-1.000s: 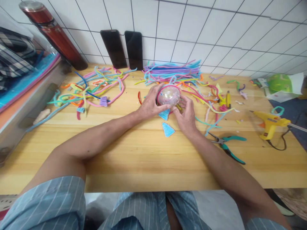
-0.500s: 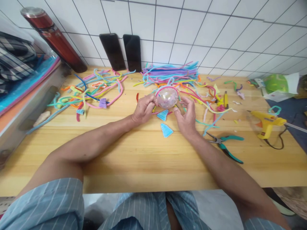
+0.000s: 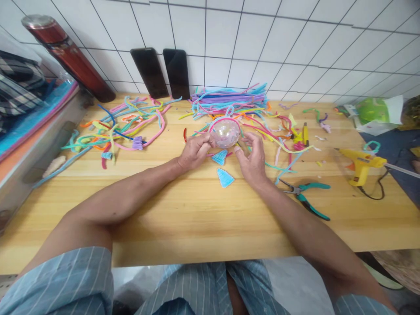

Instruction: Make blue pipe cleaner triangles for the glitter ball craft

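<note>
Between my hands is a clear plastic ball [image 3: 225,134] with a pink pipe cleaner curved along its upper edge and a pale blue loop on top. Fingers of my left hand [image 3: 196,151] are closed on the ball's left side. My right hand [image 3: 252,159] is at the ball's right, with thumb and fingers apart; whether a fingertip touches it I cannot tell. Just below the ball lies a blue ridged pipe-cleaner piece [image 3: 219,156]. A second blue piece [image 3: 225,178] of similar make lies nearer to me on the table.
Loose pipe cleaners [image 3: 131,124] are spread at left, and a thick bundle [image 3: 229,99] lies at the back. Pliers [image 3: 303,192] and a yellow glue gun [image 3: 362,164] are on the right. Two phones [image 3: 149,72] and a red flask [image 3: 70,59] stand by the tiled wall.
The whole view has shifted slightly, so things appear a little farther left. Both hands keep nearly the same pose around the clear ball.
</note>
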Motion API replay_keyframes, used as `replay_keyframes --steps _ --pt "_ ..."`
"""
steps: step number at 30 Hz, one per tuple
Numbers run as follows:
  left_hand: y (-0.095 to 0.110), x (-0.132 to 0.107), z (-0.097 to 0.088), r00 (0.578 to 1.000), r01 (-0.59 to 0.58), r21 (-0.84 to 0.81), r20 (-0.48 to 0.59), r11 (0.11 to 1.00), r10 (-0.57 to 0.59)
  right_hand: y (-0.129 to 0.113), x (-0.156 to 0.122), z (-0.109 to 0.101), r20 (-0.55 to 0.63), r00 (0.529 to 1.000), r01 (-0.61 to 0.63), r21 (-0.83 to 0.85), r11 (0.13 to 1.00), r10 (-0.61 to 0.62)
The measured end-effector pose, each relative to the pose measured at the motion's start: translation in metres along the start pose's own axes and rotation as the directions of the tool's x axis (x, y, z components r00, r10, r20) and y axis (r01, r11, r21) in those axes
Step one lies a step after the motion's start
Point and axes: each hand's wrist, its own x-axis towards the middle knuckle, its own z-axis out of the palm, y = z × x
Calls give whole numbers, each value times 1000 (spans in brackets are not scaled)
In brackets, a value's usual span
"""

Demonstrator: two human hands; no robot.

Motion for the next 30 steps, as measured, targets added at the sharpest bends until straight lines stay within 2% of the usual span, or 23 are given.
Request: replay_keyframes --steps 3,8,10,13,17,19,25,30 --pt "-2 0 1 999 42 11 -2 999 -42 -13 18 -24 -44 999 3 -40 999 -5" --pt "-3 3 3 1000 15 -33 -24 999 -16 -34 61 -83 -206 975 -82 21 996 84" --pt "-3 5 4 1000 10 -32 -18 999 -10 -33 74 -102 -141 973 -192 -58 980 182" --pt "-3 5 4 1000 -4 -17 -4 1000 4 -21 83 -119 -8 940 -327 -303 895 341" --pt "-4 4 5 999 -51 -3 1 999 51 6 85 -128 60 885 -357 -550 755 462" --pt "-4 5 6 997 -76 -17 -5 997 76 19 84 -129 97 859 -329 -649 686 503" --pt "-6 6 9 996 -90 -10 -14 996 90 38 82 -119 250 834 -137 -770 623 491" --pt "-5 6 9 998 -63 -11 -3 998 63 42 89 -105 274 826 -78 -810 581 493"
